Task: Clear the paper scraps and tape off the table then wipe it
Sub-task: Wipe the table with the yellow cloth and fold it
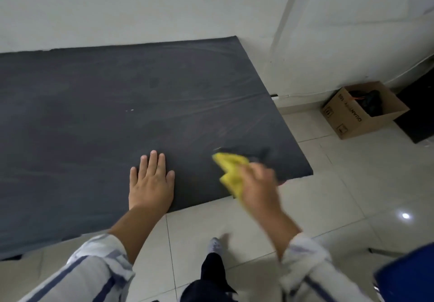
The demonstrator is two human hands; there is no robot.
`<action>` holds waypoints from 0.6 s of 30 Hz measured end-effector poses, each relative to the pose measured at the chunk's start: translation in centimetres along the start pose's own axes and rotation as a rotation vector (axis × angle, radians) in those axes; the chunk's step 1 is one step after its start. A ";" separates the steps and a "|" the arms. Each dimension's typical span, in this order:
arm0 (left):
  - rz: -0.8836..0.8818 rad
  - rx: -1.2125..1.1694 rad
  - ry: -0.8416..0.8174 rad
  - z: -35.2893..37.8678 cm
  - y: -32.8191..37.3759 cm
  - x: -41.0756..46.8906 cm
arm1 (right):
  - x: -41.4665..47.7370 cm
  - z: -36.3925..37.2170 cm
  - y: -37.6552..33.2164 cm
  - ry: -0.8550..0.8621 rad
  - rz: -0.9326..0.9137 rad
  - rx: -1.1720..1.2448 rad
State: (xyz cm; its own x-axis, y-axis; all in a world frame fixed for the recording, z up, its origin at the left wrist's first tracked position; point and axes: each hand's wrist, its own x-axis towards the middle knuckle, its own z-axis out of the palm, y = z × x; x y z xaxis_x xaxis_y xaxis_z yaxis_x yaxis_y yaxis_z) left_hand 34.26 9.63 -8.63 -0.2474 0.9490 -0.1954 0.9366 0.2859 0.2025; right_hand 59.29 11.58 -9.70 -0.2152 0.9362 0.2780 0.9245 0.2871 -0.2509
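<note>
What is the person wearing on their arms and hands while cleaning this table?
Both hands are bare: no gloves, rings or watch show on the left hand or the blurred right hand. Each arm wears a loose, light-coloured shirt sleeve with dark blue stripes, the left sleeve and right sleeve both pushed up to leave the forearms uncovered.

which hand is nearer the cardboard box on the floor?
Right. The right hand, gripping the yellow cloth, is at the table's right corner, the box beyond it. The left hand lies flat farther left.
</note>
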 end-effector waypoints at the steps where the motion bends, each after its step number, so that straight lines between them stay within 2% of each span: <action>1: 0.000 0.010 -0.003 0.0 -0.6 -1.2 | 0.2 -1.0 2.9 0.031 0.152 -0.047; 2: 0.000 0.017 -0.007 0.0 -1.2 -2.1 | 0.7 -2.2 5.8 0.045 0.294 -0.081; 4: 0.001 0.004 -0.016 -0.1 -2.0 -3.5 | 1.8 -4.5 8.1 0.022 0.581 0.071; 6: 0.008 -0.051 -0.028 -0.3 -2.4 -4.2 | 3.3 -5.0 4.7 0.021 0.719 0.212; 7: 0.014 -0.091 -0.036 -0.5 -2.4 -4.4 | 3.6 -4.6 1.4 0.029 0.656 0.242; 8: 0.022 -0.136 -0.043 -0.7 -2.4 -4.6 | 3.5 -3.6 -2.3 0.054 0.508 0.278; 10: 0.027 -0.229 -0.052 -1.1 -2.2 -4.6 | 2.8 -1.2 -9.2 -0.042 0.242 0.362; 11: 0.016 -0.276 -0.053 -1.3 -2.2 -4.4 | 2.5 -0.5 -11.7 -0.134 0.183 0.404; 12: -0.002 -0.310 -0.051 -1.5 -2.1 -4.2 | 2.5 0.1 -13.2 -0.211 0.170 0.442; 14: -0.033 -0.318 -0.027 -1.4 -2.2 -3.6 | 3.3 0.6 -14.1 -0.338 0.278 0.515; 18: -0.056 -0.315 0.020 -1.3 -1.3 -3.1 | 5.4 0.4 -12.4 -0.466 0.396 0.615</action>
State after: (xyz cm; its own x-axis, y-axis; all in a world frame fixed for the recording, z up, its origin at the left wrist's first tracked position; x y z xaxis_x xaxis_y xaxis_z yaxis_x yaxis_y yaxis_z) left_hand 33.51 6.52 -6.99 -0.3037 0.9323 -0.1965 0.7997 0.3616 0.4794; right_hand 46.55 13.13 -5.48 -0.1447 0.9396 -0.3102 0.6532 -0.1448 -0.7432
